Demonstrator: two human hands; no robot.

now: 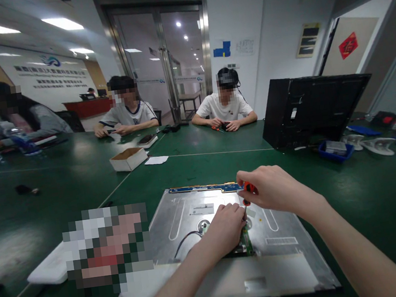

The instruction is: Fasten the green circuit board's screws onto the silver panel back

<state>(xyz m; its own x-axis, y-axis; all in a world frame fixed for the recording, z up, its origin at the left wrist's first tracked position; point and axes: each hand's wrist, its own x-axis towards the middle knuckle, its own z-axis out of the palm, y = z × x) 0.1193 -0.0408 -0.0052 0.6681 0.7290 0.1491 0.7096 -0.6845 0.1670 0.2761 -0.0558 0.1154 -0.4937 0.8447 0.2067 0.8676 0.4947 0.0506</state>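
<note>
Pinched between the thumb and fingers of the right hand (274,188) is a slim orange-and-black screwdriver (250,188), its shaft pointing down toward the fingertips of the left hand (226,225). Those left fingers are curled over a small green circuit board (247,245), and whether they pinch anything or merely press cannot be told, since the knuckles hide it. Both board and screwdriver are over the broad silver metal back panel (307,243), which lies flat on the dark green tabletop (358,205) directly before the person. Good work here would mean bringing the shaft square to the surface, because it looks slightly tilted, and seating the tip fully before any turn; the tip itself is hidden. Steady downward pressure suits better than force, as a slip could scrape the board or catch the left fingertips just beside it. Keeping the left wrist clear of the thin black cable (188,237) would also avoid tugging it.
</note>
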